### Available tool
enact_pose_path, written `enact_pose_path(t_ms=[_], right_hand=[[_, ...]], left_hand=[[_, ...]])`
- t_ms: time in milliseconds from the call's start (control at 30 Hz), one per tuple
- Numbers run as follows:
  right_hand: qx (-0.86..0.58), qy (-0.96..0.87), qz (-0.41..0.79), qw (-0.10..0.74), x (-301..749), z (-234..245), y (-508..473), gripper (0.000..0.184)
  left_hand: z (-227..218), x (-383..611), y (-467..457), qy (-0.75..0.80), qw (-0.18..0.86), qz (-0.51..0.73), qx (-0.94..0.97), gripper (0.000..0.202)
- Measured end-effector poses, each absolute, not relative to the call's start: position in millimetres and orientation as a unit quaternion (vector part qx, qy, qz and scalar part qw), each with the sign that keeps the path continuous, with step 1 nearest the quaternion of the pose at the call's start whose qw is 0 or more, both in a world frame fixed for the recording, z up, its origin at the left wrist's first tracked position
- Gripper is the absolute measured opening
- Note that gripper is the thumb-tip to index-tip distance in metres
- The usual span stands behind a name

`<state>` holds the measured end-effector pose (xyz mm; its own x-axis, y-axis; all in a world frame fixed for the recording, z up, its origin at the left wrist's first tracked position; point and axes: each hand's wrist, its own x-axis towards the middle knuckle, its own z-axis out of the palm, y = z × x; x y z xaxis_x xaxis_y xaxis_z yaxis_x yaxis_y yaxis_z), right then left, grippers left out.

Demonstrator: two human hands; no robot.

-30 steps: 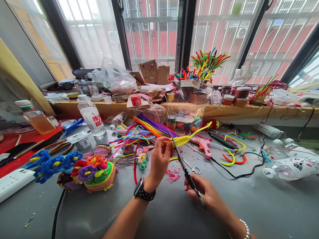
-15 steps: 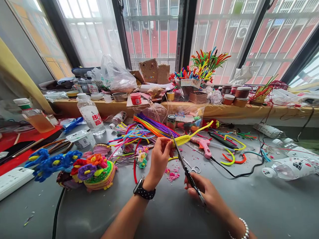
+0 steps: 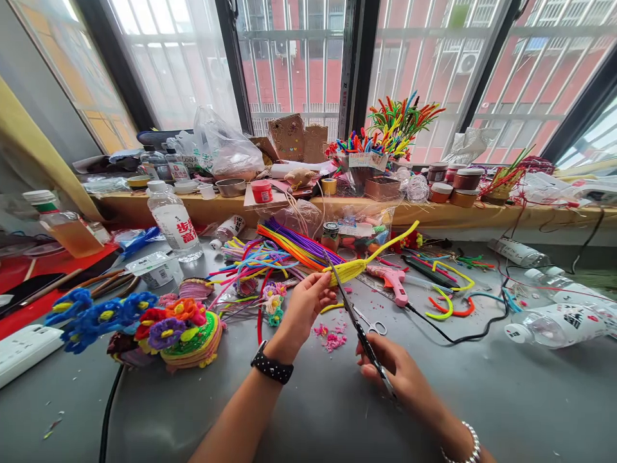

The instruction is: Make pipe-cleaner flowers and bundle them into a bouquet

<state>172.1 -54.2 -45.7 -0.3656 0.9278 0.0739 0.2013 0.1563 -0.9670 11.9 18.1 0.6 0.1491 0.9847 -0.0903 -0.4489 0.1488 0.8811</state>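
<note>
My left hand (image 3: 308,302) pinches the near end of a yellow pipe cleaner piece (image 3: 351,270), a bundled, folded shape whose single stem runs off up to the right. In my right hand (image 3: 393,363) is a pair of black-handled scissors (image 3: 359,331), seen nearly edge-on and held at the handles. The blades cross the yellow piece close to my left fingertips; I cannot tell whether they touch it. Under them lie small silver scissors (image 3: 373,323) and pink fluff clippings (image 3: 331,335). Purple, orange and yellow pipe cleaners (image 3: 301,243) are heaped behind my left hand.
A pink glue gun (image 3: 394,283) with a black cord lies right of the yellow piece. Pipe cleaner flowers (image 3: 171,331) stand at the left. Water bottles (image 3: 562,325) lie at the right, and an upright bottle (image 3: 174,222) stands at the back left. Jars crowd the windowsill (image 3: 289,207).
My left hand has turned and moved slightly, shifting the yellow piece a little to the right with its stem tip higher. My right hand and the scissors have hardly moved.
</note>
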Motion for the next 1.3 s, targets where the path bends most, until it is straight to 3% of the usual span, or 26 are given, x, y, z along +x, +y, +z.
enact_pose_path(t_ms=[300, 700, 1300], right_hand=[[-0.442, -0.676, 0.469, 0.357, 172, -42, -55, 0.027], [-0.457, -0.684, 0.449, 0.351, 170, -40, -56, 0.029], [-0.33, -0.609, 0.623, 0.363, 171, -33, -61, 0.045]], left_hand=[[-3, 12, 18, 0.399, 0.427, 0.596, 0.55, 0.021], [-6, 16, 18, 0.386, 0.457, 0.584, 0.548, 0.017], [-14, 21, 9, 0.463, 0.279, 0.601, 0.588, 0.014]])
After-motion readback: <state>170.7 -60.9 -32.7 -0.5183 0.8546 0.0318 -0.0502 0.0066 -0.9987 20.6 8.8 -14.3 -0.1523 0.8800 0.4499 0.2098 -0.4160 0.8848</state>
